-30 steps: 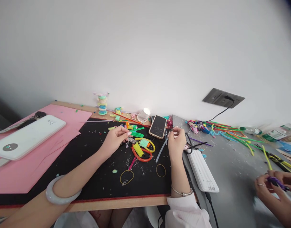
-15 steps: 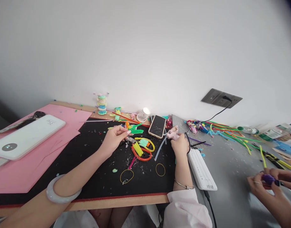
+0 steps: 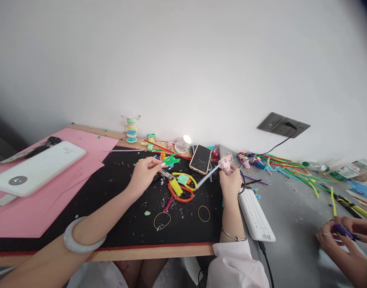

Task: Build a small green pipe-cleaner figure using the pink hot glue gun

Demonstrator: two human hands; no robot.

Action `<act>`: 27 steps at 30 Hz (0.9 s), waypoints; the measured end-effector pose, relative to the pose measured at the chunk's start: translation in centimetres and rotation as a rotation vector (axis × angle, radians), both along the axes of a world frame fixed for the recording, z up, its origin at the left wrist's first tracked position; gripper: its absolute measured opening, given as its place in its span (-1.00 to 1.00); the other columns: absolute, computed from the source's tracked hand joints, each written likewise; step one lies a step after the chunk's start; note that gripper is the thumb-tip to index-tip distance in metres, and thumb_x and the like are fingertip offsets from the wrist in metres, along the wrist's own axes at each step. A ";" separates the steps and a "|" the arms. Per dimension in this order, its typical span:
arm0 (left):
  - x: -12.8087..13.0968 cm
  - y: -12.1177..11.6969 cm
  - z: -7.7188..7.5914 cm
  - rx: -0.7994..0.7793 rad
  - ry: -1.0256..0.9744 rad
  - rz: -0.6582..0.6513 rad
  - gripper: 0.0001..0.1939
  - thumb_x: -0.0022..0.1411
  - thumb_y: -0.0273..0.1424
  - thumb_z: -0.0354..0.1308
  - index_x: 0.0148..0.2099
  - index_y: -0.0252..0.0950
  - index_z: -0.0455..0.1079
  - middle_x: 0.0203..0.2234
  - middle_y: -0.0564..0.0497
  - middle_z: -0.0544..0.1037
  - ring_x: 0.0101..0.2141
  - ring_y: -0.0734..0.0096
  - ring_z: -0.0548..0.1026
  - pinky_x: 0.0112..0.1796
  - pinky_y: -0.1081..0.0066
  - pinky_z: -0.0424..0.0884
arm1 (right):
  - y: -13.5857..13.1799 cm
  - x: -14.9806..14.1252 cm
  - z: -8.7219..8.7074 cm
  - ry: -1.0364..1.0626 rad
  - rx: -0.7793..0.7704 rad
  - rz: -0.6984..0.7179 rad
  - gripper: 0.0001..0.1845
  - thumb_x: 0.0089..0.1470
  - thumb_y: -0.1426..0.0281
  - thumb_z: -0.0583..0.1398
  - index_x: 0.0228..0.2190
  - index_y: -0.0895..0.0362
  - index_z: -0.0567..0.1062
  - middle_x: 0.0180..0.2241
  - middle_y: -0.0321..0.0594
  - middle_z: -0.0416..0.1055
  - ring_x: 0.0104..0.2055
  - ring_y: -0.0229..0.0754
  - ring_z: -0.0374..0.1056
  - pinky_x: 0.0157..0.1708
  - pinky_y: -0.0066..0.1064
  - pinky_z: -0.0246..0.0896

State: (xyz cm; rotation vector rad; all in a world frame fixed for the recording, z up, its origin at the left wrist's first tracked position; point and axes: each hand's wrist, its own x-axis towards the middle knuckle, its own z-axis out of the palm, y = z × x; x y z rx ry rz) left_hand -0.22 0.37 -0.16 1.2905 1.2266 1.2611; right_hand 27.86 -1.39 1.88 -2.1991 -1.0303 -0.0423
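My left hand pinches a small bundle of green pipe cleaners above the black mat. My right hand is wrapped round a pink hot glue gun. A whitish translucent glue stick slants down and left from the gun. Its lower end appears close to a pair of scissors with yellow and orange-red handle loops; whether they touch I cannot tell. Folded yellow pipe cleaners and a mint-green piece lie over the scissors' handles.
A phone and a lit paper cup stand behind the scissors. One white power bank lies right, another on pink paper. A co-worker's hands hold something purple. Pipe cleaners lie along the wall.
My right hand has turned the glue gun, swinging the glue stick's lower end left toward the scissors. My left hand keeps its pinch on the green pipe cleaners. The view has shifted slightly.
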 end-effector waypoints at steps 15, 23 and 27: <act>0.1 -0.3 0.4 0.020 0.070 -0.010 -0.74 -0.01 -0.21 0.24 -0.44 -0.30 0.36 -0.61 0.06 0.49 -0.48 0.34 0.48 -0.38 0.41 0.28 | -1.1 -5.7 -0.9 0.665 0.038 0.994 -0.71 0.00 0.25 0.17 -0.26 0.17 0.46 -0.74 -0.41 0.20 -0.72 -0.34 0.05 -0.71 -0.49 -0.04; 0.3 -0.4 0.1 0.026 0.051 -0.047 -0.76 -0.02 -0.22 0.24 -0.43 -0.29 0.36 -0.59 0.06 0.51 -0.48 0.34 0.49 -0.39 0.41 0.31 | -1.9 -7.2 0.1 0.674 -0.081 1.060 -0.66 -0.01 0.37 0.12 -0.15 0.15 0.47 -0.72 -0.44 0.17 -0.70 -0.36 0.03 -0.70 -0.53 -0.04; 0.3 -0.3 0.2 0.025 0.054 -0.044 -0.78 -0.01 -0.24 0.23 -0.44 -0.29 0.35 -0.61 0.07 0.49 -0.48 0.34 0.49 -0.38 0.40 0.31 | -2.0 -7.2 0.4 0.670 -0.100 1.052 -0.69 -0.01 0.39 0.11 -0.19 0.18 0.48 -0.73 -0.44 0.15 -0.70 -0.36 0.04 -0.70 -0.53 -0.03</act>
